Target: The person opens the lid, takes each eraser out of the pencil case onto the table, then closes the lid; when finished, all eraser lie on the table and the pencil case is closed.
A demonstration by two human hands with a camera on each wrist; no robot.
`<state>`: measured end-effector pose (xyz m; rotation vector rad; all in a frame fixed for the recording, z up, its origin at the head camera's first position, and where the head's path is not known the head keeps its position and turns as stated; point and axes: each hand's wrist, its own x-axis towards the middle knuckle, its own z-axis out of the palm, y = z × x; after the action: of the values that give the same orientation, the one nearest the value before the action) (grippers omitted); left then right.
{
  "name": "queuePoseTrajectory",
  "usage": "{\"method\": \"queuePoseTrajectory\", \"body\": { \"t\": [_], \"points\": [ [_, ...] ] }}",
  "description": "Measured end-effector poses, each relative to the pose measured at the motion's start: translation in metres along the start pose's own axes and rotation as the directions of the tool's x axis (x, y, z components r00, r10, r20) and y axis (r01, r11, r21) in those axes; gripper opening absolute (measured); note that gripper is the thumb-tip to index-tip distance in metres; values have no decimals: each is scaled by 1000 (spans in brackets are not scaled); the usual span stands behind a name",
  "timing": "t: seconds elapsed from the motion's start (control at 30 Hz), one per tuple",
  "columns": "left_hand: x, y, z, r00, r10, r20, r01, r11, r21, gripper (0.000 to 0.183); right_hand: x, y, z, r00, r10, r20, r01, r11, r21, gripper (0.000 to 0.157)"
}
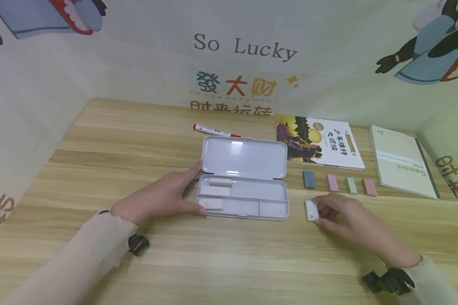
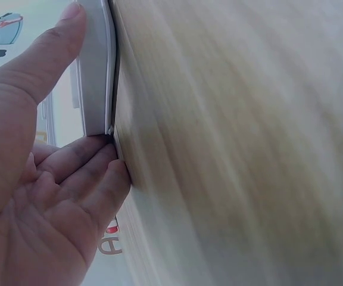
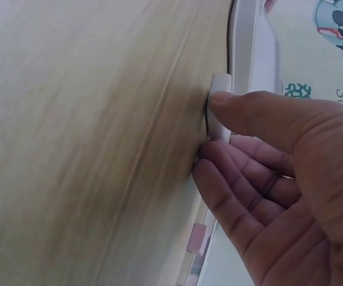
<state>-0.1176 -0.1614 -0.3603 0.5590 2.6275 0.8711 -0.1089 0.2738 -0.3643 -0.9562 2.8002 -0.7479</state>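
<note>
A white pencil case (image 1: 244,207) lies on the table with its lid (image 1: 244,157) raised back. White erasers (image 1: 212,204) sit at the left end of its front and back compartments. My left hand (image 1: 164,195) holds the case by its left end, thumb along the front edge and fingers round the side. To the right of the case, my right hand (image 1: 341,214) pinches a white eraser (image 1: 311,210) between thumb and fingers. In the right wrist view that eraser (image 3: 220,113) stands close over the wood, the thumb on its near face.
Behind the right hand lie a blue eraser (image 1: 308,179), a purple one (image 1: 332,183), a green one (image 1: 351,185) and a pink one (image 1: 370,187). Farther back are a picture-covered book (image 1: 320,142), a pale notebook (image 1: 402,163) and a red-and-white marker (image 1: 215,131) behind the lid.
</note>
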Motion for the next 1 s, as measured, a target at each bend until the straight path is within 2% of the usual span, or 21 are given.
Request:
{"method": "queuePoseTrajectory", "body": {
  "t": [0.27,0.83,1.0],
  "points": [
    [1,1,0,1000,-8,9,8,1000,6,124,-1,1,1,1000,3,-18,-4,999,-34,37],
    [0,0,0,1000,13,-6,-13,1000,14,123,2,-1,1,995,95,36,-96,995,20,40],
    [0,0,1,1000,8,-6,-8,1000,18,124,1,0,-1,996,74,40,-75,997,27,44]
  ]
}}
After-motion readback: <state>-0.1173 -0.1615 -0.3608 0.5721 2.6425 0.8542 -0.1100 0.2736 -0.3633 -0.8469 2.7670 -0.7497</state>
